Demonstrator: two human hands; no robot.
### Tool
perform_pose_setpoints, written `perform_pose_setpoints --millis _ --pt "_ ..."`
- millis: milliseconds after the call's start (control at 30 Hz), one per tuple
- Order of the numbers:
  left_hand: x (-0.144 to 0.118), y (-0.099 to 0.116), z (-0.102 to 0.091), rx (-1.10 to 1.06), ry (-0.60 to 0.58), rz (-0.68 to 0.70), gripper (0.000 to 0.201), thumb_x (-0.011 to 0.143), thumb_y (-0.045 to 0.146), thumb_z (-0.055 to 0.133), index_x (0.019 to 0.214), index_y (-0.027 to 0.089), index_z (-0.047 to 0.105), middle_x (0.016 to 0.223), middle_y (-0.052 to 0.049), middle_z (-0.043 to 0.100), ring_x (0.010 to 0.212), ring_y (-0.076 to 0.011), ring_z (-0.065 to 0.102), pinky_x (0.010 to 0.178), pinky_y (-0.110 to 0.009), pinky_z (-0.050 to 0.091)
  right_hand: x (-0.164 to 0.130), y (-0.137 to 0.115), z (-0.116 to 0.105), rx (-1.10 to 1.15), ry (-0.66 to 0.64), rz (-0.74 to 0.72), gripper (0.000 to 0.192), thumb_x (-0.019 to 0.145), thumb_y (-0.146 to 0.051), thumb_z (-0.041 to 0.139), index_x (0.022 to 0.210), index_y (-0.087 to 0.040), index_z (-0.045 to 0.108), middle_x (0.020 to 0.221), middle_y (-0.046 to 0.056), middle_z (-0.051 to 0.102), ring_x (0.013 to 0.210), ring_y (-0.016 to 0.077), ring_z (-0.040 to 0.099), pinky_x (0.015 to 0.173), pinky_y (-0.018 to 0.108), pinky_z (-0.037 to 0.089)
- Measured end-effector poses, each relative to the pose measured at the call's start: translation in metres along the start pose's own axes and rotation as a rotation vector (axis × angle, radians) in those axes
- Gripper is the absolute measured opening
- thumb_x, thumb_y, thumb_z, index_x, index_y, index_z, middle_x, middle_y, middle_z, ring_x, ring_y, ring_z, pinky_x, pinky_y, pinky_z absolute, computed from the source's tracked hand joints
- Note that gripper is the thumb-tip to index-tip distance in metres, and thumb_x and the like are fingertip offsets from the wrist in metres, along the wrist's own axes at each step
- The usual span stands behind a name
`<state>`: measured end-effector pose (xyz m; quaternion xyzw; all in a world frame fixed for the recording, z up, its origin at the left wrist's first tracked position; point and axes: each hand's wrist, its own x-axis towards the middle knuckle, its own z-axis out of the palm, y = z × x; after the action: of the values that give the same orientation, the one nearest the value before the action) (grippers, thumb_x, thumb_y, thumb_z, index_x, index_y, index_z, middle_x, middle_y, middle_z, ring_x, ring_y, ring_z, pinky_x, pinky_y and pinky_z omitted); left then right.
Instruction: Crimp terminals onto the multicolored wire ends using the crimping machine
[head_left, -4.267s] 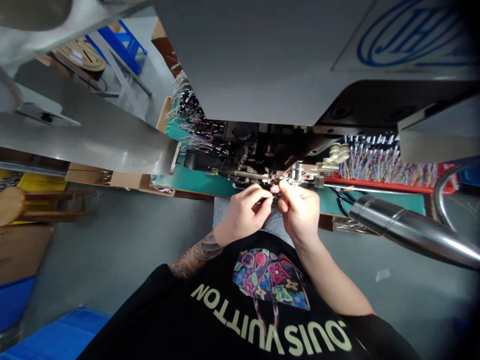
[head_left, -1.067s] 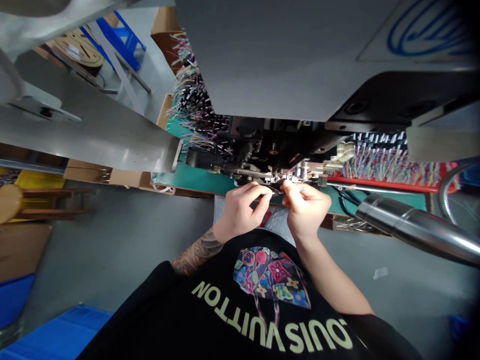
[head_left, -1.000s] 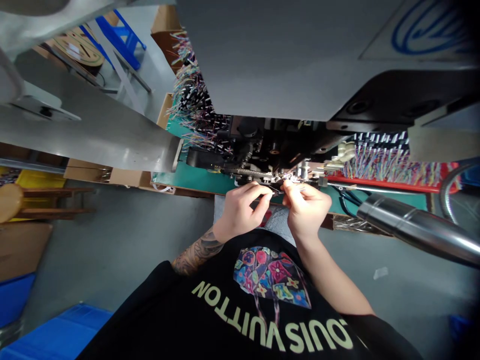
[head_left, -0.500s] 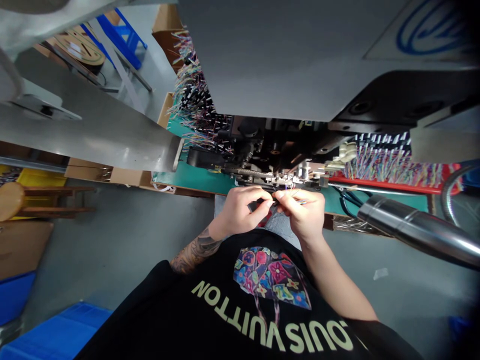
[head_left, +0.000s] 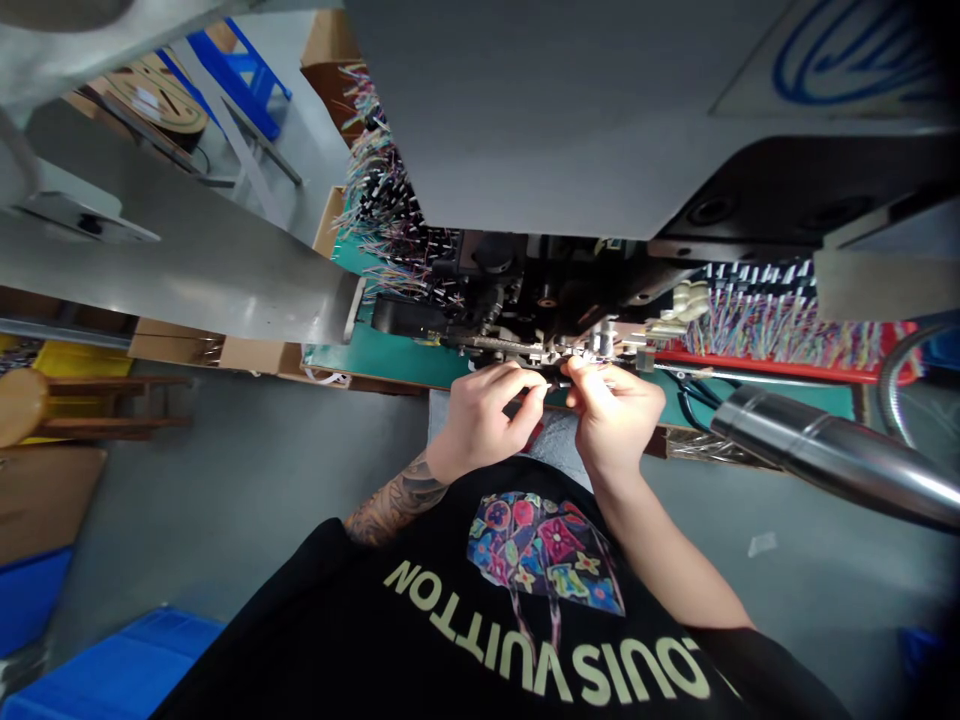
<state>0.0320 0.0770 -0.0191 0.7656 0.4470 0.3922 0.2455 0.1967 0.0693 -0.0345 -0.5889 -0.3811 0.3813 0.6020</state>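
Both hands are pinched close together at the front of a machine's metal working parts [head_left: 600,345]. My left hand [head_left: 487,415] has thumb and forefinger closed on a short black cable [head_left: 555,379], mostly hidden by the fingers. My right hand [head_left: 619,410] is pinched just to its right, fingertips against the cable's thin wires, which barely show at the metal parts. The exact grip of the right fingertips is too small to make out.
The grey machine housing [head_left: 540,120] overhangs the hands. Black cables with coloured wire ends [head_left: 382,200] lie behind left; more fill a red tray [head_left: 787,368] at right. A metal tube [head_left: 817,445] juts in, beside black-handled pliers [head_left: 697,405]. A green mat [head_left: 405,360] covers the bench.
My right hand has moved slightly right and up, its fingertips now against the machine's metal parts. Coloured wires that stuck out beneath its fingers are now hardly visible. My left hand has shifted slightly right.
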Motion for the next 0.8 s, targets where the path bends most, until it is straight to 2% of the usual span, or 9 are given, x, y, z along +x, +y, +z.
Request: perform_pose_setpoints --millis 100,233,400,500,567,700,800 --pt "0.0 0.0 -0.001 0.013 0.003 -0.007 0.021 0.115 0.028 0.057 0.104 0.037 0.073 0.097 -0.004 0.086 0.091 -0.0279 0.084 0.078 -0.051 0.068 0.0 -0.001 0.001 0.001 -0.01 -0.011 0.047 0.1 -0.037 0.087 0.059 -0.023 0.07 0.056 -0.003 0.061 0.057 0.015 0.059 0.066 0.033 0.053" --pt "-0.001 -0.003 0.001 -0.003 0.007 -0.014 0.02 0.114 0.028 0.06 0.107 0.037 0.076 0.099 -0.005 0.086 0.091 -0.0289 0.083 0.08 -0.052 0.067 -0.001 -0.002 0.002 -0.013 -0.008 0.015 0.049 0.101 -0.043 0.087 0.059 -0.025 0.069 0.057 -0.002 0.06 0.057 0.0166 0.058 0.064 0.036 0.054" --pt "-0.003 -0.005 0.003 -0.022 0.064 0.045 0.015 0.114 0.025 0.063 0.107 0.027 0.077 0.098 -0.007 0.085 0.09 -0.026 0.082 0.08 -0.045 0.064 -0.002 -0.006 0.003 0.017 -0.01 0.033 0.049 0.101 -0.04 0.088 0.057 -0.027 0.07 0.057 -0.001 0.061 0.059 0.0171 0.06 0.066 0.036 0.055" --pt "-0.004 -0.005 0.003 -0.001 0.043 0.008 0.016 0.115 0.025 0.063 0.106 0.024 0.077 0.098 -0.007 0.085 0.092 -0.0238 0.082 0.083 -0.041 0.063 -0.002 -0.005 0.003 -0.003 -0.011 0.033 0.049 0.1 -0.044 0.088 0.059 -0.025 0.07 0.057 -0.001 0.061 0.057 0.016 0.057 0.062 0.035 0.054" --pt "-0.005 -0.006 0.002 -0.022 0.014 -0.016 0.018 0.115 0.029 0.063 0.106 0.026 0.078 0.099 -0.007 0.086 0.093 -0.0249 0.082 0.084 -0.044 0.064 -0.002 -0.003 0.001 -0.03 -0.019 0.025 0.049 0.099 -0.047 0.088 0.059 -0.025 0.071 0.056 -0.001 0.061 0.055 0.0153 0.054 0.06 0.034 0.053" --pt "-0.008 -0.011 -0.005 -0.164 -0.076 -0.068 0.018 0.112 0.037 0.065 0.1 0.036 0.078 0.095 -0.006 0.085 0.087 -0.0284 0.08 0.08 -0.052 0.065 -0.005 0.005 -0.014 -0.053 -0.098 0.027 0.035 0.094 -0.05 0.09 0.071 -0.023 0.083 0.057 0.0 0.066 0.049 0.0148 0.052 0.052 0.032 0.049" --pt "-0.013 -0.017 -0.012 -0.457 -0.162 -0.161 0.015 0.108 0.039 0.07 0.095 0.034 0.076 0.096 -0.006 0.086 0.086 -0.0281 0.08 0.081 -0.053 0.067 -0.006 0.012 -0.031 0.061 -0.26 0.029 0.036 0.096 -0.057 0.083 0.093 -0.022 0.094 0.062 0.003 0.073 0.046 0.0153 0.055 0.046 0.03 0.045"
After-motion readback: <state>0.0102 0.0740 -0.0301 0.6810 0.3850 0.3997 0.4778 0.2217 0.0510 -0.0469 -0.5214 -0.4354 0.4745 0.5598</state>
